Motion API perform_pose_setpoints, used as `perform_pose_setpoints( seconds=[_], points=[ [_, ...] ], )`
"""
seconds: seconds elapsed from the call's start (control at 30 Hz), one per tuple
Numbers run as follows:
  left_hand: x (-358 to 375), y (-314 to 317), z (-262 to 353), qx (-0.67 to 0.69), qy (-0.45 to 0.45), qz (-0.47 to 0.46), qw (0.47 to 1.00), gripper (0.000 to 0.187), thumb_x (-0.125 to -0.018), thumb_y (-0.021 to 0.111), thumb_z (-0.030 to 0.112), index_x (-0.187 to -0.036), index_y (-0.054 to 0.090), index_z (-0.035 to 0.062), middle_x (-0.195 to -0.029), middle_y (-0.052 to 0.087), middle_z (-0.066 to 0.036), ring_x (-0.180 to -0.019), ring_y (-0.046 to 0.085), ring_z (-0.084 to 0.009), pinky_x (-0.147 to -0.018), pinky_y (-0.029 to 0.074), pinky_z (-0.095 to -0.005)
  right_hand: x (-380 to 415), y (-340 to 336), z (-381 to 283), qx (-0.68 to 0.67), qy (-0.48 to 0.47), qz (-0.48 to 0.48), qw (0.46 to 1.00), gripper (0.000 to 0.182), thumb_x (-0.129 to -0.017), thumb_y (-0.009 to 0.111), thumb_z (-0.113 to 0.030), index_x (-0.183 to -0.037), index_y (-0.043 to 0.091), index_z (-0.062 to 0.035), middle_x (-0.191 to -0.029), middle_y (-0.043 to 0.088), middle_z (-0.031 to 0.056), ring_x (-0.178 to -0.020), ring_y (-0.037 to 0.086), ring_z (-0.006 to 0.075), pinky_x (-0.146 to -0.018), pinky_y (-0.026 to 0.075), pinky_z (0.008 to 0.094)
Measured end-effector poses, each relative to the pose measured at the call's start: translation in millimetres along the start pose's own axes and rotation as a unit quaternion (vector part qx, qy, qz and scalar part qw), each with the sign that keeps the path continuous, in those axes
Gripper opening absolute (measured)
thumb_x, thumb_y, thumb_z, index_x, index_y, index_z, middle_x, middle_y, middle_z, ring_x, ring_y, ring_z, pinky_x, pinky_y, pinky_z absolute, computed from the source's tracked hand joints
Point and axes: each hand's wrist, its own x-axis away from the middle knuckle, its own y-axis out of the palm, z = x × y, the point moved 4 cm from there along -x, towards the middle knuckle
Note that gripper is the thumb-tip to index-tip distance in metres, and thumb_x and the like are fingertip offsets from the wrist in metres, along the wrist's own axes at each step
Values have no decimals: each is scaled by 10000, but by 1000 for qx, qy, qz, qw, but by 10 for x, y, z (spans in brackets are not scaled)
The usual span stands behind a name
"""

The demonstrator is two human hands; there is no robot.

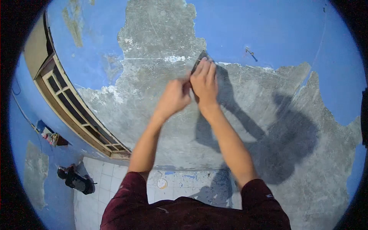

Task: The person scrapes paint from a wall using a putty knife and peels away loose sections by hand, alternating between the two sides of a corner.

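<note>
My right hand (205, 82) lies over a dark, flat scraper (199, 57), fingers together and pressing it against the wall. The scraper's corner sits where the bare grey plaster (165, 34) meets the peeling blue paint (230, 34). Close beside, lower and to the left, my left hand (175, 98) is curled closed at the tool's near end, slightly blurred. Most of the scraper is hidden beneath my fingers. White ragged flakes (176, 59) run along a line left of the blade.
A hook (250, 52) sticks out of the wall at right. On the left is a wooden window frame (78, 115). Below, paint chips and a round white lid-like item (162, 183) lie on the tiled floor (111, 180). A dark bag-like object (78, 180) hangs or stands lower left.
</note>
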Motion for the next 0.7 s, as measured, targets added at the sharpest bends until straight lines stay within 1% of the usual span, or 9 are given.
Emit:
perform_pose_setpoints(
  seconds=[0.1, 0.17, 0.23, 0.3, 0.37, 0.53, 0.6, 0.63, 0.7],
  points=[
    [36, 33, -18, 51, -30, 78, 995, 302, -787, 512, -11, -1073, 592, -71, -819, 561, -325, -798, 580, -474, -679, 461, -477, 6, -8, 47, -36, -33, -18, 999, 304, -781, 562, -65, -1004, 621, 133, -980, 597, 175, -957, 555, 270, -760, 498, 274],
    [-108, -205, 47, -13, 26, -15, 999, 319, -793, 506, -20, -1096, 586, -80, -826, 554, -331, -792, 581, -479, -681, 461, -477, -104, -59, -3, -13, -19, -3, 1000, 300, -769, 566, -63, -985, 621, 139, -989, 592, 188, -955, 552, 269, -745, 493, 268],
    [-203, -373, 235, -11, 7, -61, 998, 316, -800, 504, -21, -1099, 589, -78, -823, 551, -334, -787, 581, -481, -680, 461, -477, -164, -73, -14, -12, 24, -188, 982, 369, -782, 548, -95, -1084, 589, 112, -977, 592, 141, -979, 553, 236, -755, 489, 252],
    [-177, -252, 163, -22, -17, -101, 995, 313, -806, 502, -21, -1101, 591, -77, -821, 549, -338, -781, 581, -484, -678, 461, -476, -99, 25, -16, 1, 35, -128, 991, 279, -764, 557, -81, -985, 612, 79, -900, 570, 111, -918, 547, 215, -737, 486, 244],
    [19, 35, 15, 36, -10, 72, 997, 275, -807, 498, -23, -1059, 603, -55, -802, 552, -331, -764, 582, -476, -656, 460, -465, -40, -47, 19, -4, -7, 28, 1000, 322, -745, 566, -64, -991, 624, 135, -956, 593, 192, -898, 541, 261, -751, 488, 274],
    [-188, -236, 111, 7, -8, -19, 1000, 282, -809, 507, -7, -1075, 582, -63, -810, 558, -336, -794, 584, -479, -669, 463, -472, -123, 14, -2, 12, -7, -73, 997, 354, -721, 580, -73, -1011, 630, 123, -964, 594, 192, -885, 537, 257, -755, 483, 280],
    [-246, -316, 182, 0, -39, -82, 996, 298, -814, 508, -8, -1092, 586, -81, -700, 492, -324, -594, 580, -254, -592, 442, -371, -105, -5, 26, 16, 6, -76, 997, 339, -723, 578, -68, -998, 629, 123, -945, 588, 181, -872, 529, 251, -740, 480, 276],
    [-199, -195, 81, -4, -42, -81, 996, 298, -814, 508, -8, -1092, 586, -81, -700, 492, -324, -594, 580, -254, -592, 442, -371, -116, -13, 0, 13, 23, -73, 997, 325, -725, 576, -64, -986, 628, 122, -926, 581, 170, -859, 521, 246, -726, 478, 271],
    [-27, 110, -128, 17, -10, 51, 998, 264, -795, 491, -18, -1035, 600, -40, -830, 570, -327, -806, 571, -483, -688, 463, -473, -77, -29, 35, 3, 19, 6, 1000, 291, -736, 571, -44, -971, 625, 120, -872, 556, 140, -843, 512, 234, -707, 479, 253]
  ],
)
